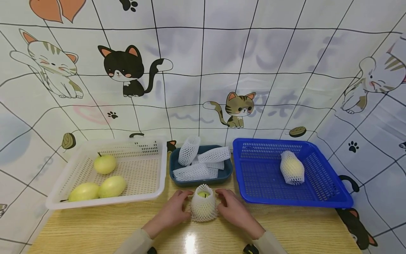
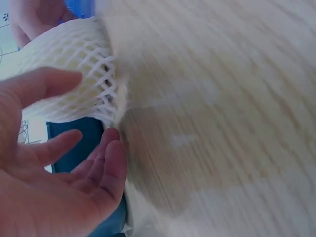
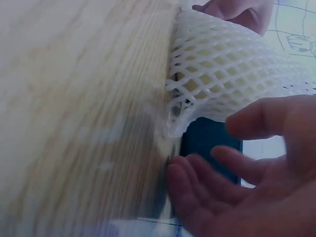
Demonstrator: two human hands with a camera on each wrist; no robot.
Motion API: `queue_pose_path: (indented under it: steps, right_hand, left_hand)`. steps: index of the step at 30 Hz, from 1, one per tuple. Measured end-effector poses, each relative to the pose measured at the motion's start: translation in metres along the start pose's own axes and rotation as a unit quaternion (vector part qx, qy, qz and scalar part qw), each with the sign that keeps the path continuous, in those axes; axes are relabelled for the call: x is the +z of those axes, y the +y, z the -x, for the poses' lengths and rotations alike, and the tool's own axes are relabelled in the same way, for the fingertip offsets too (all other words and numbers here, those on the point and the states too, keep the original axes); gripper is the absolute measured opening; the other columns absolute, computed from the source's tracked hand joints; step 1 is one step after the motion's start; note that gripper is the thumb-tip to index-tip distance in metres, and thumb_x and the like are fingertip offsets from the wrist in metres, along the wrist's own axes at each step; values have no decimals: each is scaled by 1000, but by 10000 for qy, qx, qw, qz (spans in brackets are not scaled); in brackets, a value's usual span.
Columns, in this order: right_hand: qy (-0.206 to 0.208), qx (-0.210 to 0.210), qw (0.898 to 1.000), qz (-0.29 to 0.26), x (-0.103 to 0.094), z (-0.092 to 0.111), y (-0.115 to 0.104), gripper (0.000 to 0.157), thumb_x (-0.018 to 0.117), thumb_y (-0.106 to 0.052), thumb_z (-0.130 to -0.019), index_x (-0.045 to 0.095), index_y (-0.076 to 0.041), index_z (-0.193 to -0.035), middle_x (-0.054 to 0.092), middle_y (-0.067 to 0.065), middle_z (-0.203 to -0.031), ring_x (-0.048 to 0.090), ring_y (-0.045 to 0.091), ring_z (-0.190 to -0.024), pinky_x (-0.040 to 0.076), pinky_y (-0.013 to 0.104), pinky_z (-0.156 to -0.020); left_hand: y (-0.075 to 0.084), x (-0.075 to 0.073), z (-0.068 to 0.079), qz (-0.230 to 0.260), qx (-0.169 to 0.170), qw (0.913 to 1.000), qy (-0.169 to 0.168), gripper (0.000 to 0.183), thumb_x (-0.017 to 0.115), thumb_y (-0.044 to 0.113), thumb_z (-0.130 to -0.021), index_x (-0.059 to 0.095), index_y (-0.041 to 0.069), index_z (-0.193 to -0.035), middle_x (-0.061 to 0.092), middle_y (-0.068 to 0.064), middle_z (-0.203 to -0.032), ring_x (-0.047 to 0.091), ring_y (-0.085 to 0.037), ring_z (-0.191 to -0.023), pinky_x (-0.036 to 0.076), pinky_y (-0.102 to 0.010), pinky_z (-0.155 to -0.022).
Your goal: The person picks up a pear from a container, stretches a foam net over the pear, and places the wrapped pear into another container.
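Note:
A yellow-green pear in a white foam net sleeve point(image 1: 204, 208) stands upright on the wooden table, its stem showing through the sleeve's open top. To its left is my left hand point(image 1: 173, 209), fingers loosely bent and holding nothing. My right hand point(image 1: 234, 209) mirrors it on the other side, thumb and fingers apart. In the left wrist view the thumb overlaps the net point(image 2: 94, 74), whose lower edge flares at the tabletop. The right wrist view shows the net point(image 3: 222, 69) just beyond my thumb tip, with relaxed fingers below.
A white basket point(image 1: 160, 169) with three bare pears point(image 1: 112, 186) stands left. Behind the hands, a dark teal tray point(image 1: 190, 182) holds several empty foam net sleeves point(image 1: 196, 172). At right, a blue basket point(image 1: 260, 176) contains one netted pear point(image 1: 291, 168). A cat-patterned cloth point(image 1: 203, 88) rises behind.

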State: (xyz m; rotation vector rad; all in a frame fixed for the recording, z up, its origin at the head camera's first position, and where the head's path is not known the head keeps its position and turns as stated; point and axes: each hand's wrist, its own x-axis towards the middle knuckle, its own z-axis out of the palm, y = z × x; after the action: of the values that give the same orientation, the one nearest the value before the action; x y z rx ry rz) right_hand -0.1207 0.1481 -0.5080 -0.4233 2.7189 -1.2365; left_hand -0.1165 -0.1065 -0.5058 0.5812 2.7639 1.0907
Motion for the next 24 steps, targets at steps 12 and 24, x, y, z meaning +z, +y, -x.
queue_pose_path:
  steps: [12, 24]
  right_hand:
    - [-1115, -561, 9830, -1350, -6, 2, 2, 75, 78, -32, -94, 43, -3, -154, 53, 18, -148, 56, 38, -129, 52, 50, -100]
    - [-1121, -665, 9903, -487, 1, -4, -3, 86, 86, -32, -85, 43, -1, -153, 56, 15, -146, 61, 30, -124, 52, 44, -100]
  left_hand:
    - [3, 3, -7, 1479, 228, 9880, -383, 86, 88, 31, -81, 47, 2, -150, 56, -13, -143, 55, -31, -129, 45, -54, -108]
    - [5, 8, -14, 1198, 265, 9907, -583, 86, 91, 25, -79, 47, 1, -149, 59, -12, -140, 59, -26, -119, 50, -41, -99]
